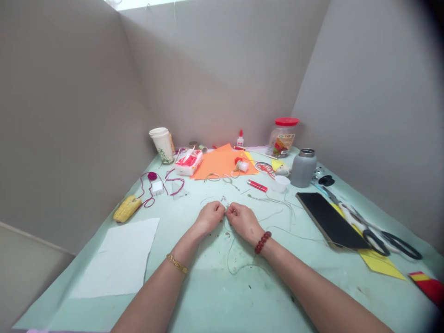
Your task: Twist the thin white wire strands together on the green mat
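My left hand, with a gold bracelet on its wrist, is closed at the middle of the table. Close beside it, nearly touching, my right hand is closed too, a dark red bead bracelet behind it. Both pinch at a small knot of thin greenish cord, mostly hidden by the fingers. From there a thin cord loops down over the green table cover. Small dark bits lie around the hands. More pale green cords are spread to the right, below a red lighter.
Behind stand a paper cup, tissue pack, orange sheets, red-lidded jar and grey bottle. A black phone-like slab and scissors lie right; white paper and a yellow corn-shaped object left.
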`<state>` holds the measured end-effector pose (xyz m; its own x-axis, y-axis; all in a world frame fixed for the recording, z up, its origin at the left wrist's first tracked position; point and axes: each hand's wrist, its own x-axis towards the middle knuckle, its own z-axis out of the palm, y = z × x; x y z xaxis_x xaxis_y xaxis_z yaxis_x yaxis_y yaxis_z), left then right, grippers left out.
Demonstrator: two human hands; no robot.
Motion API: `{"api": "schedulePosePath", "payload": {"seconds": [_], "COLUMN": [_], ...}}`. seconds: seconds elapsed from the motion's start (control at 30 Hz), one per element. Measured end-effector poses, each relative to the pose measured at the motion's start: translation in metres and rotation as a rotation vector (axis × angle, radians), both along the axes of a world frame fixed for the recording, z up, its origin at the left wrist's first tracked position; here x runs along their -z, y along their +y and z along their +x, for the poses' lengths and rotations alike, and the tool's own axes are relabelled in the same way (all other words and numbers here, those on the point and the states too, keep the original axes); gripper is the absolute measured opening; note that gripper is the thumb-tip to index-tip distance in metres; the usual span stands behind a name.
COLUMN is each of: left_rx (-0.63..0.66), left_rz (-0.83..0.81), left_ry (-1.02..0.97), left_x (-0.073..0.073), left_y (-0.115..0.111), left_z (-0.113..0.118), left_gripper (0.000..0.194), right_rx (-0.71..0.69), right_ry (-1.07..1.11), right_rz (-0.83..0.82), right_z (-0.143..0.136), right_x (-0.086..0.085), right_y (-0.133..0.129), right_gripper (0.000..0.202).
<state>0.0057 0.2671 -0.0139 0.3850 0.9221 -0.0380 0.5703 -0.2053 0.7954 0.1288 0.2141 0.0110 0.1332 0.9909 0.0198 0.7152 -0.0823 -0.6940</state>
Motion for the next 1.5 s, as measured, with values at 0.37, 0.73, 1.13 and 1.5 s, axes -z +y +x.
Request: {"api": "schedulePosePath", "payload": {"seconds": [0.37, 0.73, 1.13, 1.5], "left_rx": [0.058, 0.068, -0.027, -0.06], "left_rz": [-0.143, -0.104, 0.157, 0.217], "left_ry": [-0.165, -0.13, 0.152, 0.29], "left_x": [-0.004, 0.005, -0.01, -0.011], "left_y": [-0.004, -0.001, -0.017, -0.022], "left_z": [-0.004, -0.006, -0.001, 0.003], "left_gripper": [0.018, 0.021, 0.022, 0.023], "right_rx": [0.035, 0.032, -0.05, -0.095], "right_ry": [-0.022, -0.073, -0.071, -0.046], "right_rz": [0.014, 0.038, 0.017, -0.006], "right_z": [0.005, 0.008, 0.004, 0.008], "right_x": [0.005, 0.002, -0.006, -0.005], "right_y": [0.004, 0.002, -0.006, -0.004], "right_gripper": [0.013, 0.015, 0.018, 0.019]}}
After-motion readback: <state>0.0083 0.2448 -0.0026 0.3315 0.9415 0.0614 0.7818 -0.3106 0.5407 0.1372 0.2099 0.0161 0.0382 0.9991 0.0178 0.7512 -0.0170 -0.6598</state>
